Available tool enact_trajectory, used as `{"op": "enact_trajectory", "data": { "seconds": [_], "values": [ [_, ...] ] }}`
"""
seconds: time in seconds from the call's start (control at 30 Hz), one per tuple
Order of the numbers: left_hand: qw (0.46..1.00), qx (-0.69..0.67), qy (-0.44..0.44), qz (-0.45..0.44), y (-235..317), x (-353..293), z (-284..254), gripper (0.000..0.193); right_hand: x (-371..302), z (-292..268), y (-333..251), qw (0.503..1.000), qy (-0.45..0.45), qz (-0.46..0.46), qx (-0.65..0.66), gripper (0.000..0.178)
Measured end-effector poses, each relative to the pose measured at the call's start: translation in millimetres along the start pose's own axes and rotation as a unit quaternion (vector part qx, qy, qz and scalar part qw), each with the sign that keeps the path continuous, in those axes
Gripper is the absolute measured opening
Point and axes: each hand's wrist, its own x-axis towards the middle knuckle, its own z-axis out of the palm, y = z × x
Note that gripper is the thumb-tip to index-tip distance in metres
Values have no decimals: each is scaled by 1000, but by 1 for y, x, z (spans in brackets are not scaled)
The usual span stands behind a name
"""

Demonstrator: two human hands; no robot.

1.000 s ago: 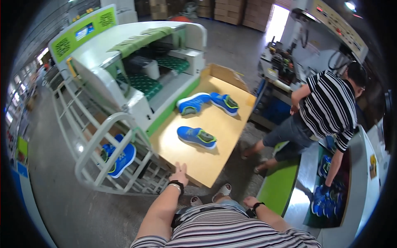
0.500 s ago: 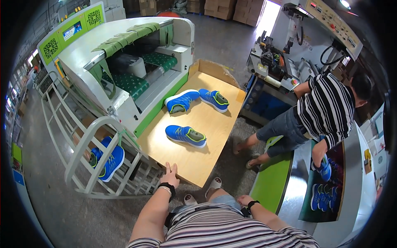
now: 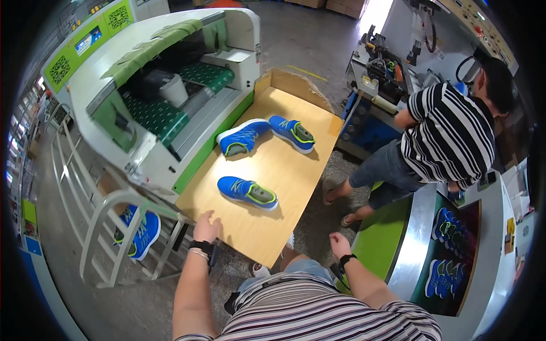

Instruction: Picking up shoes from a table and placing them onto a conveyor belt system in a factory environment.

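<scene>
My left hand [image 3: 207,227] is at the near left corner of the wooden tabletop [image 3: 259,236], fingers apart and nothing in them. Over the floor to the right of the board, my right hand [image 3: 340,244] is loosely curled with nothing visible in it. Nearest to my left hand on the board lies a blue sneaker [image 3: 247,192] with lime trim. Farther back, a second blue sneaker [image 3: 243,137] lies tilted beside a third sneaker [image 3: 292,134]. Neither hand touches the shoes.
A white-and-green conveyor machine [image 3: 165,102] adjoins the board's left side. Blue shoes [image 3: 142,230] hang on a metal rack [image 3: 94,233]. At right, a co-worker [image 3: 449,136] stands by another conveyor [image 3: 406,244] with several blue shoes [image 3: 443,278]. Behind is a machine bench [image 3: 381,85].
My right hand has risen and moved forward from beside my thigh. My left hand has shifted left along the board's edge. The co-worker's hand no longer shows holding a shoe.
</scene>
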Motion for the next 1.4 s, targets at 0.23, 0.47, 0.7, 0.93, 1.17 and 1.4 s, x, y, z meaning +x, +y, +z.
{"op": "enact_trajectory", "data": {
  "seconds": [0.23,0.47,0.7,0.93,1.17,1.4],
  "values": [
    [983,89,85,137,85,121,-35,49,158,-32,-153,981,35,-94,166,22],
    [957,255,91,104,169,234,-8,90,267,-31,-200,976,73,-198,49,68],
    [948,311,60,37,172,237,37,94,316,0,-196,985,-4,-161,60,73],
    [996,-47,69,-42,145,230,61,91,338,-6,-230,976,-52,-73,201,73],
    [640,-707,-202,-222,151,184,43,48,356,-4,-261,865,-187,83,458,48],
    [632,-767,-102,26,168,143,-91,75,370,-7,-456,840,-155,-242,461,48]
  ]
}}
